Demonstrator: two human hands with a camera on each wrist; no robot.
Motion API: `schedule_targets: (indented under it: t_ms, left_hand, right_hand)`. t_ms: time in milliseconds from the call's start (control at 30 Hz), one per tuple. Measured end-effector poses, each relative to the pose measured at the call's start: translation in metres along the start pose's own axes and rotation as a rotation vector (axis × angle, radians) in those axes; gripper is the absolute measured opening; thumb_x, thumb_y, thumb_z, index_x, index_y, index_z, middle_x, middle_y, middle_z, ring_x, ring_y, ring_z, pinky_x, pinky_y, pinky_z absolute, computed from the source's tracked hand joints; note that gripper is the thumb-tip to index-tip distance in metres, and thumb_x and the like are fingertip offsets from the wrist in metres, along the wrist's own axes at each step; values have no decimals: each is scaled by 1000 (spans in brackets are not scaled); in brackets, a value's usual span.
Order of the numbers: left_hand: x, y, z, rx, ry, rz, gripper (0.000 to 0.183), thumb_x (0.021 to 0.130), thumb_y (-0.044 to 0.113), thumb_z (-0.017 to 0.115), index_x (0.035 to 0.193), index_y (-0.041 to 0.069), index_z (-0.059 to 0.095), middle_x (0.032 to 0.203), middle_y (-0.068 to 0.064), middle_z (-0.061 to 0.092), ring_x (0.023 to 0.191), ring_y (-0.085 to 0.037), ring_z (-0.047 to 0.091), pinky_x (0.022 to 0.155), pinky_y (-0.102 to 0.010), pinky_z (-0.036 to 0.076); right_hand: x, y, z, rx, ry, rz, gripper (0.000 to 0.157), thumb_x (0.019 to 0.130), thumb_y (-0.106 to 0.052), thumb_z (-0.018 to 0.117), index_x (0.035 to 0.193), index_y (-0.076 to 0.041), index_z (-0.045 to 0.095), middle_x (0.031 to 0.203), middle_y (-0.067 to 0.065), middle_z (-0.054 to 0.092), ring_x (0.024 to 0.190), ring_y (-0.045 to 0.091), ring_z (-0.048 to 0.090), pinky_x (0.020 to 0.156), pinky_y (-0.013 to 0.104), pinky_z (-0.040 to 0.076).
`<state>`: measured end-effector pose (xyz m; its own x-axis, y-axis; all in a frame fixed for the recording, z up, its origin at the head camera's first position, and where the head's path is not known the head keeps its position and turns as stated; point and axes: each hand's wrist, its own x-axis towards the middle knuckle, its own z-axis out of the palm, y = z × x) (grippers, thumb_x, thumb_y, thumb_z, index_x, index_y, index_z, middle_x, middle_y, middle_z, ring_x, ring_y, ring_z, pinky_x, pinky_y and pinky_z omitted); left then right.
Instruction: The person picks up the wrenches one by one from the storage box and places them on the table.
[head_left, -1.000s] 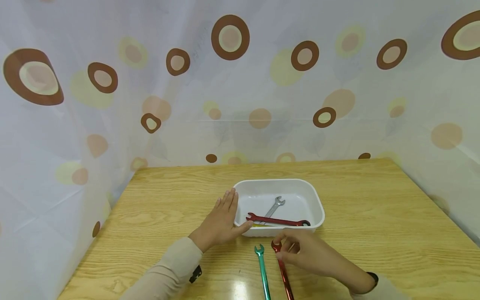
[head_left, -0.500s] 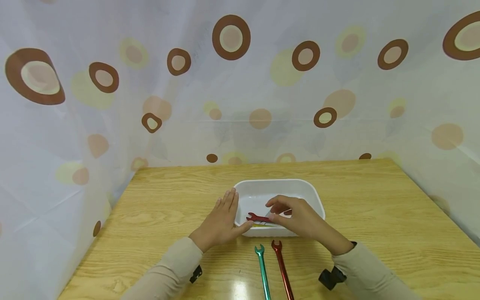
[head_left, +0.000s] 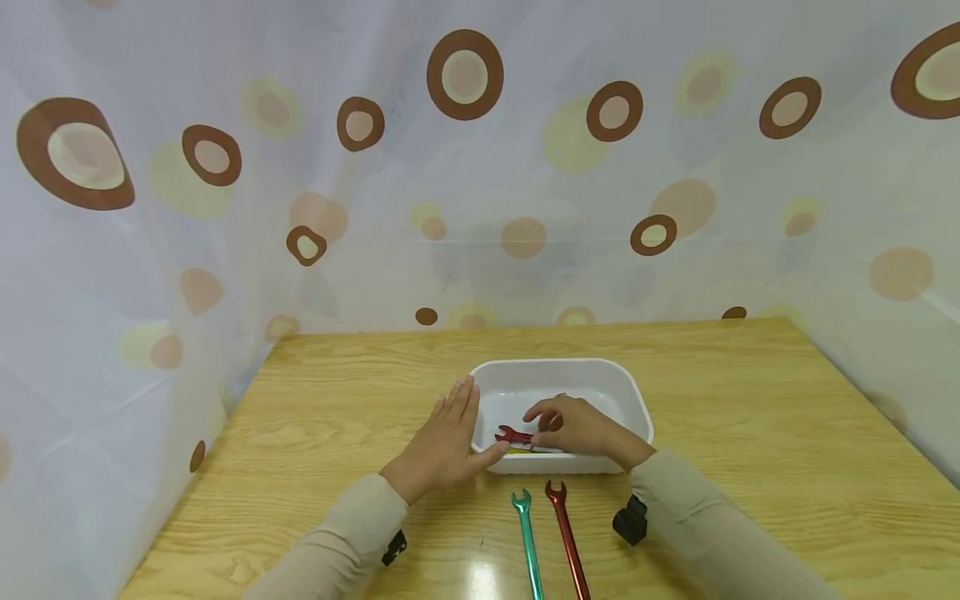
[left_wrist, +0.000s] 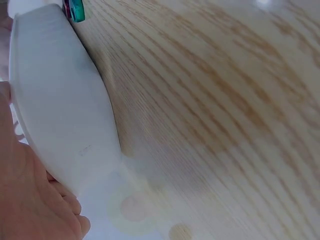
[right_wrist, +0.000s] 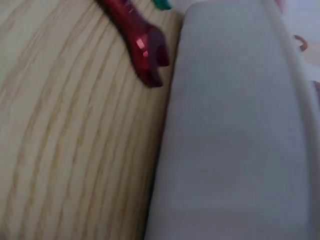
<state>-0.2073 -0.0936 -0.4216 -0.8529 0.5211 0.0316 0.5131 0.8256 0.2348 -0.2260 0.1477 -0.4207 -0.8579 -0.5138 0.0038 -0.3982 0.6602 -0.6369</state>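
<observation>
A white plastic tray [head_left: 498, 463] sits mid-table. Against its left side rests my left hand [head_left: 438, 442], fingers straight, thumb at the front rim; the left wrist view shows this hand [left_wrist: 30, 200] along the tray wall [left_wrist: 65, 100]. My right hand [head_left: 581, 427] reaches inside over the wrenches, fingers bent, thumb by the shaft of a red wrench [head_left: 512, 434]. Whether it pinches one is hidden. A sliver of yellow [head_left: 519, 451] shows beneath. In front of the tray lie a green open-end wrench [head_left: 528, 537] and a longer red one [head_left: 567, 537].
The wood-grain table [head_left: 360, 375] extends on both sides of the tray. Patterned cloth [head_left: 480, 192] hangs behind and at the sides. In the right wrist view, the red wrench's jaw end [right_wrist: 147, 52] lies close to the tray wall [right_wrist: 235, 125].
My right hand has left the red wrench on the table, moved up into the tray and lowered over the wrenches there. My left hand stays in place.
</observation>
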Motion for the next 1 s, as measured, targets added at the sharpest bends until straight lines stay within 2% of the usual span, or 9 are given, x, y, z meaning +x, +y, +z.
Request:
schedule_targets:
  t_ms: [233,367,500,667,833,1000]
  left_hand:
    - [0,0,0,-4,-1,8,98,92,69,35,151,-5,12,160,-17,5,147,-31,6,117,-46,14]
    - [0,0,-1,-6,1,10,97,92,69,36,151,-5,12,160,-17,5,147,-31,5,117,-46,14]
    - [-1,0,-1,-4,0,11,97,92,68,36,151,-5,13,159,-18,5,147,-31,6,117,-47,14]
    - [0,1,-3,2,2,14,96,92,68,36,151,-5,13,159,-18,5,147,-31,6,117,-46,15]
    - [0,1,-3,7,12,21,96,93,67,36,151,-6,14,159,-19,6,147,-32,7,117,-47,16]
    - [0,0,-2,13,9,17,97,92,68,35,151,-5,14,159,-19,7,147,-32,7,117,-47,15]
  right_hand:
    - [10,7,4,-39,-7,-23,23,79,-6,76,102,-7,70,83,4,65,77,14,61,70,32,52]
    - [10,8,5,-52,-25,-30,16,79,-4,75,94,-8,72,75,-1,62,70,9,55,64,28,47]
    - [10,7,5,-62,-35,-51,12,80,-4,74,91,-10,72,73,-3,61,69,8,54,63,27,46]
    - [11,5,2,-105,-57,-65,17,78,0,73,92,-10,70,74,-2,61,69,8,53,63,27,46]
    - [12,4,2,-132,-55,-58,20,76,3,73,91,-10,70,75,0,62,69,8,52,63,28,45]
    - [12,3,3,-113,-51,-37,21,74,4,73,89,-10,69,72,-1,61,66,8,51,61,27,43]
